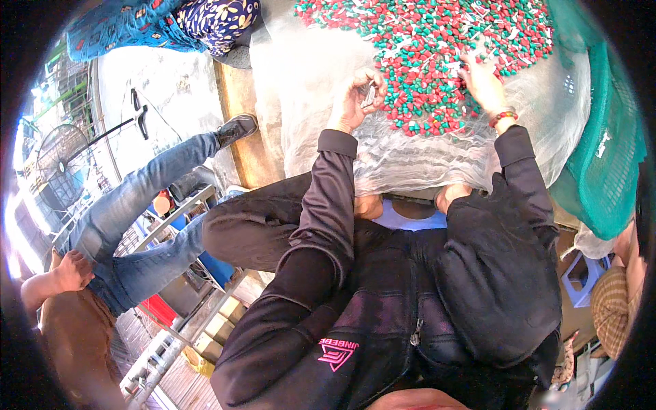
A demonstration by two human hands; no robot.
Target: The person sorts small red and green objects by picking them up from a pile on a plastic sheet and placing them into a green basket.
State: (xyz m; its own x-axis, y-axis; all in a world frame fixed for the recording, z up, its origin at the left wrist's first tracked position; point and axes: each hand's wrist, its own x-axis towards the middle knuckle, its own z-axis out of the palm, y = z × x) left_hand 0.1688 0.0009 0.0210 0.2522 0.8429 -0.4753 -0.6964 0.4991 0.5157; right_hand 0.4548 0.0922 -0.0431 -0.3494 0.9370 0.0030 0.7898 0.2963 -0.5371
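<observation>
A wide spread of small red and green pieces [427,68], shaped like little cones or caps, lies on a sheer white mesh cloth [301,102] in front of me. Thin white strips are scattered among them. My left hand [354,102] is at the pile's left edge, its fingers curled around a few thin whitish strips [370,94]. Over the right part of the pile, my right hand [484,85] reaches down with thumb and fingertips drawn together. Whatever sits between those fingertips is too small to make out. A red beaded bracelet [503,117] circles that wrist.
Green netting [605,147] is bunched along the right side. A person in jeans [147,178] stands at the left, near a fan [61,160]. Another person in patterned clothes [219,24] is at the far left. A blue plastic stool [581,280] stands at the right.
</observation>
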